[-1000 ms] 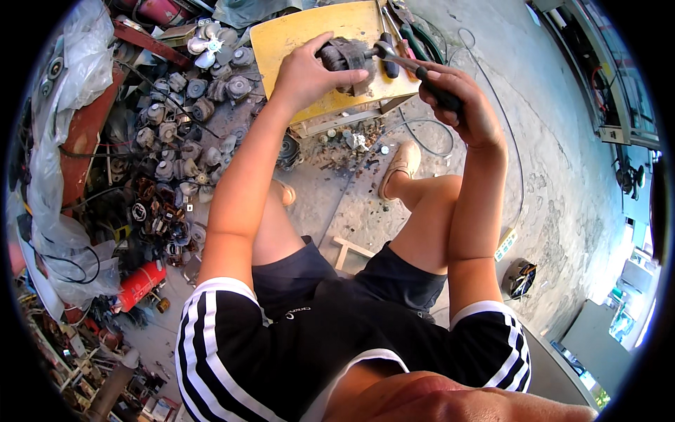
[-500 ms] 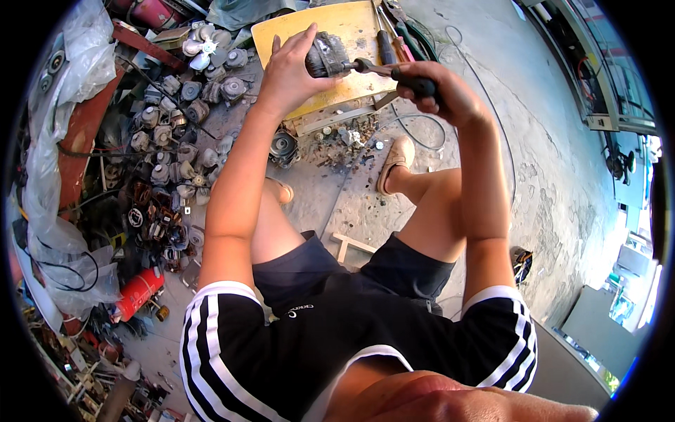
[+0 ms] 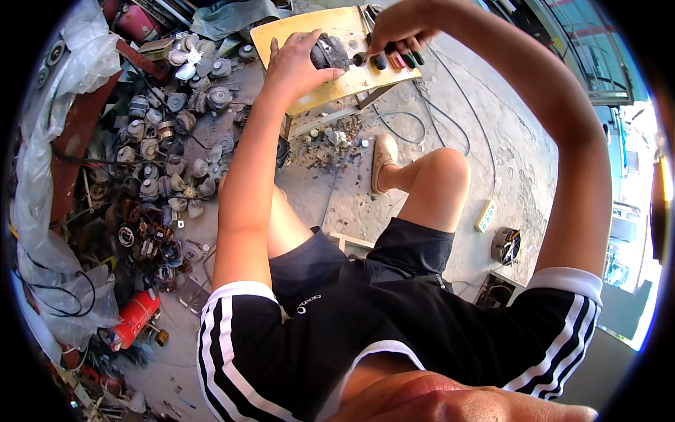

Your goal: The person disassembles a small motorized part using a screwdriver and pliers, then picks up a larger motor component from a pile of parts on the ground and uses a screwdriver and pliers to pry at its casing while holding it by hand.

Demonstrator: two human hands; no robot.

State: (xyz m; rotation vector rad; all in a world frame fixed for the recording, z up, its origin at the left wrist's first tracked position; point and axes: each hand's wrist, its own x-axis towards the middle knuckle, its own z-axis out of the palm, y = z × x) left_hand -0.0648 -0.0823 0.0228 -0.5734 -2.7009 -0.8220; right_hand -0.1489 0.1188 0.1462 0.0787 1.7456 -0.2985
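Observation:
My left hand (image 3: 292,69) is closed around a dark, grimy small electric motor (image 3: 329,52), thumb along its near side, fingers behind it. The motor is held over a worn yellow-topped low table (image 3: 281,32). Its shaft end points right. There, the dark end of a black-handled hand tool (image 3: 360,59) meets the shaft; its exact kind cannot be made out. My right hand (image 3: 404,27) is curled round this tool, with the elbow raised wide to the right. Beneath it, handles of a screwdriver (image 3: 380,63) and green-handled pliers (image 3: 410,60) lie on the table.
Many used motors (image 3: 144,130) cover the floor at left, with a white fan blade (image 3: 189,65) among them. A red cylinder (image 3: 137,316) lies lower left. Debris (image 3: 341,133) and a looped cable (image 3: 402,126) lie below the table. A power strip (image 3: 485,216) is at right.
My right hand has swung up and away with the tool, its elbow lifting outward to the right. My left hand keeps the motor in nearly the same place. The view has shifted slightly.

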